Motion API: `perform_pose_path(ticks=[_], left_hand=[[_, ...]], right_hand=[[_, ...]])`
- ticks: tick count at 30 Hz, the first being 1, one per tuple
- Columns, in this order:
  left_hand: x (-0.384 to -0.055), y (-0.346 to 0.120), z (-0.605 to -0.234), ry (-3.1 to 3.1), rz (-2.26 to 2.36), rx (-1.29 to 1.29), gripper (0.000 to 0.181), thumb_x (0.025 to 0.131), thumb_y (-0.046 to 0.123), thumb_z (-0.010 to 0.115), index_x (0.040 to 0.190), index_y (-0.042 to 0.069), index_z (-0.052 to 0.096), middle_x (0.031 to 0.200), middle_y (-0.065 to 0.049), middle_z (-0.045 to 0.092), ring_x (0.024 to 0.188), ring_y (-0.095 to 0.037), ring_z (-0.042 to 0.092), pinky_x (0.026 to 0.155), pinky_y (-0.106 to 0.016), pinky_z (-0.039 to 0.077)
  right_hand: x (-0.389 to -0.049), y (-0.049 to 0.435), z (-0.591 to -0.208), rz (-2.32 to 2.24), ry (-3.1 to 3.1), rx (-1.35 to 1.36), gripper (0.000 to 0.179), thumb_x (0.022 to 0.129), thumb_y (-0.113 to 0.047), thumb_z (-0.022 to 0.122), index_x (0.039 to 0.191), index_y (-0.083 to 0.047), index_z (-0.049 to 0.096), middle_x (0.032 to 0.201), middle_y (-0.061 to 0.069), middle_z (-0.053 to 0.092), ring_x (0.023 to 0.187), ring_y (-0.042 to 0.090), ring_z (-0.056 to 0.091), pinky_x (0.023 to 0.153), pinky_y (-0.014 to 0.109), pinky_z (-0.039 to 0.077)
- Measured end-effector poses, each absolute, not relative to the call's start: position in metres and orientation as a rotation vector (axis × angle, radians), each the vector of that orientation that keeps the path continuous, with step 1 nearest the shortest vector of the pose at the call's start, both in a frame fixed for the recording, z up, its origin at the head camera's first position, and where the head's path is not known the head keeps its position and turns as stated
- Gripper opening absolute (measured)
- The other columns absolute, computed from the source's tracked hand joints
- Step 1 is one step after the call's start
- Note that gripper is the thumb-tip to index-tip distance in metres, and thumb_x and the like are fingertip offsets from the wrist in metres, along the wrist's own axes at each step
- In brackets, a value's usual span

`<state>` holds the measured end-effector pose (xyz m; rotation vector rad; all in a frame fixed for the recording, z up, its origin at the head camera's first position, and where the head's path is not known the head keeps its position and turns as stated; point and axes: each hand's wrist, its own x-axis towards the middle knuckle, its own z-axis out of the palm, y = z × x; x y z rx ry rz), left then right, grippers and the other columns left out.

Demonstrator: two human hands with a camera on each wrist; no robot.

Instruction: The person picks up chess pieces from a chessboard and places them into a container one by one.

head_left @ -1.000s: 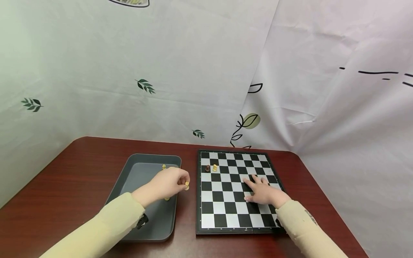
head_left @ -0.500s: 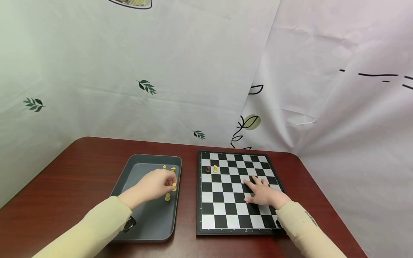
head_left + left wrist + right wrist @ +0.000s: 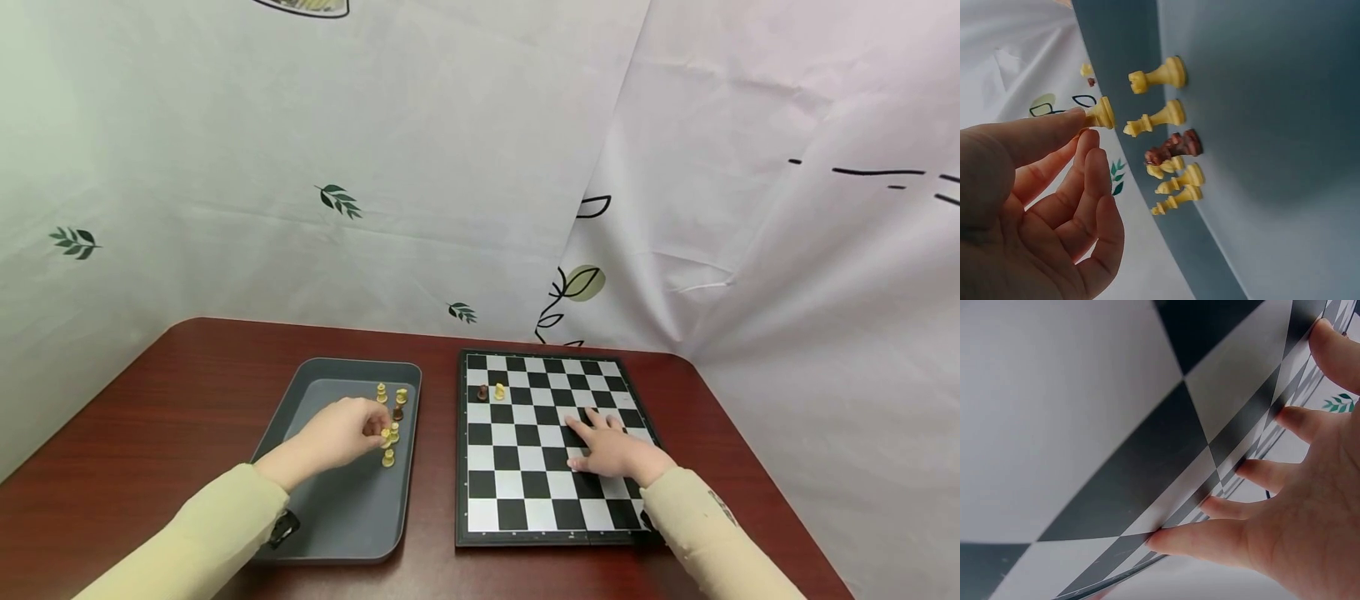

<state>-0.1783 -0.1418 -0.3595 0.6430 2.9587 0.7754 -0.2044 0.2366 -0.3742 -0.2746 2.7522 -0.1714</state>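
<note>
My left hand (image 3: 341, 433) is over the grey tray (image 3: 330, 533), pinching a yellow chess piece (image 3: 1102, 114) between thumb and fingertips. Its base points away from the hand; the fingers cover its top, so its kind cannot be told. Inside the tray, near its right side, stand a yellow rook (image 3: 1159, 75), a dark brown chess piece (image 3: 1175, 147) and several other yellow chess pieces (image 3: 1157, 119). To the right, my right hand (image 3: 611, 450) rests with spread fingers on the checkered chessboard (image 3: 517, 483). Its fingertips (image 3: 1163, 539) touch the squares.
On the board's far left part stand a dark brown chess piece (image 3: 483, 392) and a yellow chess piece (image 3: 499, 391), side by side. Tray and board lie apart on a reddish-brown table (image 3: 187, 392). A pale printed cloth (image 3: 412, 208) hangs behind the table.
My left hand has moved left, from the gap beside the board back over the tray, still pinching the yellow piece. More tray pieces now show. The right hand stays on the board.
</note>
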Motion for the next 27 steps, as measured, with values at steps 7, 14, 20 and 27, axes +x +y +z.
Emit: perform_pose_path(ticks=[7,14,20,27], left_hand=[[-0.178,-0.148,-0.367,2.944,0.777,0.649,0.016,0.079,0.007,0.074,0.076,0.015,0.06,0.066,0.008,0.055,0.06,-0.006,0.047,0.056,-0.026,0.039],[-0.181,-0.152,-0.374,2.928,0.769,0.646,0.018,0.078,0.005,0.074,0.074,0.015,0.059,0.064,0.008,0.054,0.059,-0.006,0.046,0.056,-0.026,0.039],[-0.182,-0.154,-0.379,2.926,0.748,0.639,0.018,0.077,0.005,0.075,0.073,0.014,0.059,0.064,0.008,0.054,0.059,-0.006,0.046,0.057,-0.026,0.039],[-0.184,-0.154,-0.382,2.931,0.735,0.641,0.018,0.077,0.005,0.075,0.073,0.013,0.06,0.064,0.007,0.054,0.06,-0.007,0.046,0.057,-0.027,0.039]], right_hand=[[-0.203,0.235,-0.372,-0.175,2.748,-0.27,0.068,0.087,-0.033,0.066,0.144,-0.01,0.037,0.15,0.025,0.024,0.133,0.055,0.021,0.097,0.069,0.029],[-0.203,0.235,-0.372,-0.173,2.743,-0.259,0.068,0.087,-0.034,0.065,0.145,-0.012,0.037,0.151,0.024,0.023,0.134,0.054,0.021,0.098,0.068,0.029],[-0.204,0.234,-0.371,-0.166,2.737,-0.253,0.069,0.087,-0.035,0.066,0.145,-0.012,0.037,0.151,0.025,0.023,0.134,0.054,0.02,0.098,0.069,0.028],[-0.205,0.235,-0.371,-0.148,2.74,-0.253,0.069,0.086,-0.035,0.066,0.145,-0.012,0.037,0.151,0.024,0.023,0.134,0.053,0.021,0.097,0.069,0.028]])
